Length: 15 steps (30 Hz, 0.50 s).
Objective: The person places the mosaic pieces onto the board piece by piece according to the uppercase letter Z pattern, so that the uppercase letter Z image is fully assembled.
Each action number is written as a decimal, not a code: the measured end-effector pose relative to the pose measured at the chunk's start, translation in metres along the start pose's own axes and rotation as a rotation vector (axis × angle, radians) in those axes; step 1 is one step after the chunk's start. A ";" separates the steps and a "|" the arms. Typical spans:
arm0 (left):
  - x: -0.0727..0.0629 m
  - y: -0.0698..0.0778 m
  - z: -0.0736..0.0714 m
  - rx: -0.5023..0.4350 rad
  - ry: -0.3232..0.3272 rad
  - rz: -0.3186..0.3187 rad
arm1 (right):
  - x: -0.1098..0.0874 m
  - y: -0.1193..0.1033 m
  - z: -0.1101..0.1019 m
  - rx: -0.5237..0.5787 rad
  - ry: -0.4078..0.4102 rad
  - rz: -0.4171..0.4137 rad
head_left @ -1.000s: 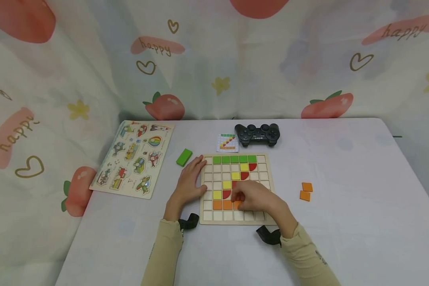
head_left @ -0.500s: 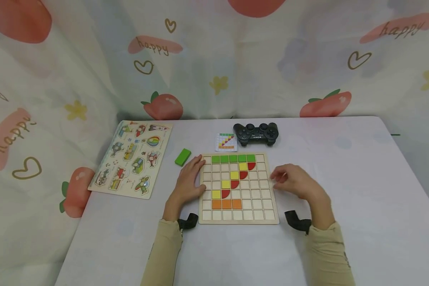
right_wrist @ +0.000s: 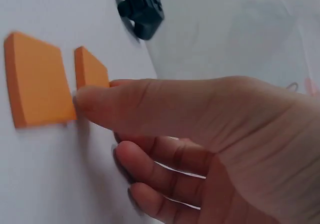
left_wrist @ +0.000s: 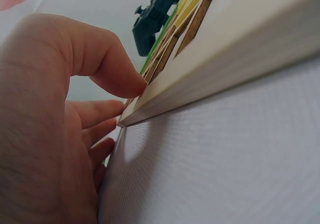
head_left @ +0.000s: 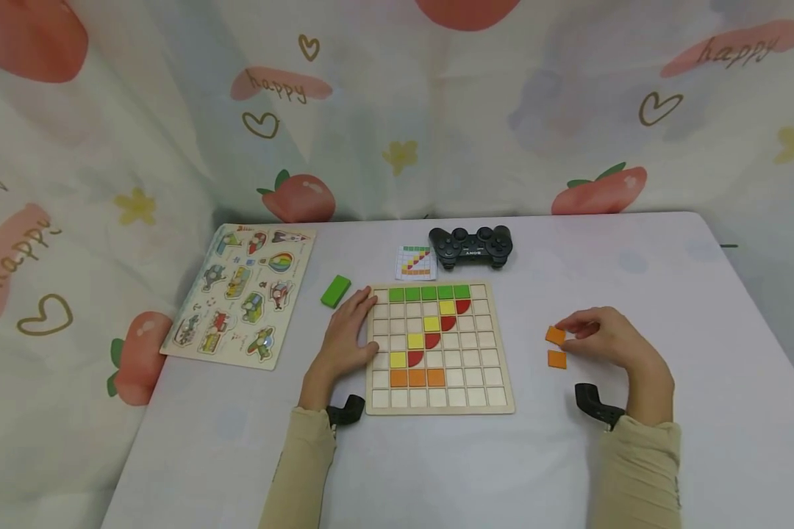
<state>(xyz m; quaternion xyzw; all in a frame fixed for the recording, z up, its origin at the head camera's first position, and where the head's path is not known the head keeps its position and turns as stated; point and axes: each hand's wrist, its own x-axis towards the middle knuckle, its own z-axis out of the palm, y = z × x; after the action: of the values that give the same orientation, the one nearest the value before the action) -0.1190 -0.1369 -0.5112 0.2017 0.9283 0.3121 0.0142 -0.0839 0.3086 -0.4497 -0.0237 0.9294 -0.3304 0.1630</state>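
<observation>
My left hand (head_left: 345,339) rests against the left side of a wooden grid board (head_left: 445,411), its fingers stretched along the edge. In the left wrist view the thumb (left_wrist: 117,76) touches the board's rim. Green, yellow, red and orange pieces lie in the grid, with three orange squares in the lower row. Right of the board, my right hand (head_left: 605,334) pinches an orange square tile (head_left: 555,335) between thumb and index finger; in the right wrist view the thumb covers part of it. A second orange tile (head_left: 557,359) lies close by on the table.
Behind the board lie a small pattern card (head_left: 416,263) and a black game controller (head_left: 471,247). A green block (head_left: 335,292) sits near the left fingertips. A picture puzzle board (head_left: 240,297) lies at the far left of the white table (head_left: 450,470).
My right hand has left the third orange square on the board and moved right to the loose orange tiles, pinching the farther one, now apart from the other. The left hand stays put.
</observation>
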 end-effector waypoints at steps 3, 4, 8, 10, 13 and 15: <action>0.000 0.000 0.000 0.003 0.000 0.000 | 0.007 -0.007 0.006 0.017 0.008 -0.005; 0.000 -0.001 0.001 0.002 0.002 0.000 | 0.008 -0.009 0.007 0.027 0.009 -0.006; 0.000 -0.001 0.001 -0.001 0.007 0.000 | 0.013 -0.017 0.011 0.073 0.002 -0.019; 0.000 -0.001 0.001 -0.001 0.005 -0.002 | 0.014 -0.023 0.013 0.083 0.000 -0.029; 0.000 -0.001 0.001 0.003 -0.001 -0.009 | 0.016 -0.034 0.016 0.086 0.000 -0.075; 0.000 -0.001 0.001 -0.002 0.001 -0.007 | 0.019 -0.043 0.020 0.097 -0.003 -0.117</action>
<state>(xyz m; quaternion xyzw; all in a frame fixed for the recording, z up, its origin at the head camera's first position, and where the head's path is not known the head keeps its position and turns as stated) -0.1194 -0.1367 -0.5122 0.1985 0.9287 0.3129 0.0151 -0.0977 0.2595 -0.4429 -0.0703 0.9090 -0.3841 0.1457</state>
